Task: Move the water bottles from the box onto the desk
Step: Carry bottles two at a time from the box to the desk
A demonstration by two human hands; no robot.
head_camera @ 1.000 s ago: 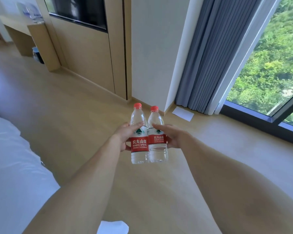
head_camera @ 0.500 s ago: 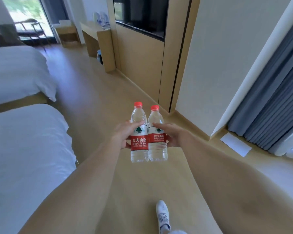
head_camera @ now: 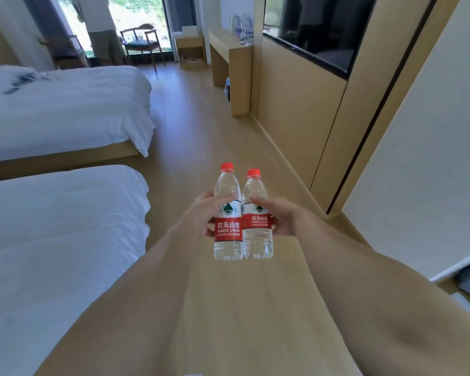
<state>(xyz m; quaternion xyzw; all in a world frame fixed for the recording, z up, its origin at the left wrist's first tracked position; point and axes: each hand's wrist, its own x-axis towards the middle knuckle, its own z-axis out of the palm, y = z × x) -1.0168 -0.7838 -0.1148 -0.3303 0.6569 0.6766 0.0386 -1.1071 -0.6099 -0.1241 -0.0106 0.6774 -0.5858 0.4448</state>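
Two clear water bottles with red caps and red labels stand upright side by side in front of me. My left hand (head_camera: 201, 215) grips the left bottle (head_camera: 228, 232) around its middle. My right hand (head_camera: 280, 218) grips the right bottle (head_camera: 257, 234) the same way. The bottles touch each other. Far ahead against the right wall stands the wooden desk (head_camera: 228, 47), with several clear bottles (head_camera: 242, 25) on its top. No box is in view.
Two beds with white covers lie on the left, the near one (head_camera: 60, 226) and the far one (head_camera: 65, 104). A wooden floor aisle (head_camera: 201, 126) runs between beds and the right wall panel with a dark screen (head_camera: 315, 28). A person (head_camera: 101, 28) and chairs (head_camera: 144, 42) stand by the far window.
The view has swung left from the window and curtain to the length of the room, bringing the beds and desk into sight. Both hands hold the bottles as before.
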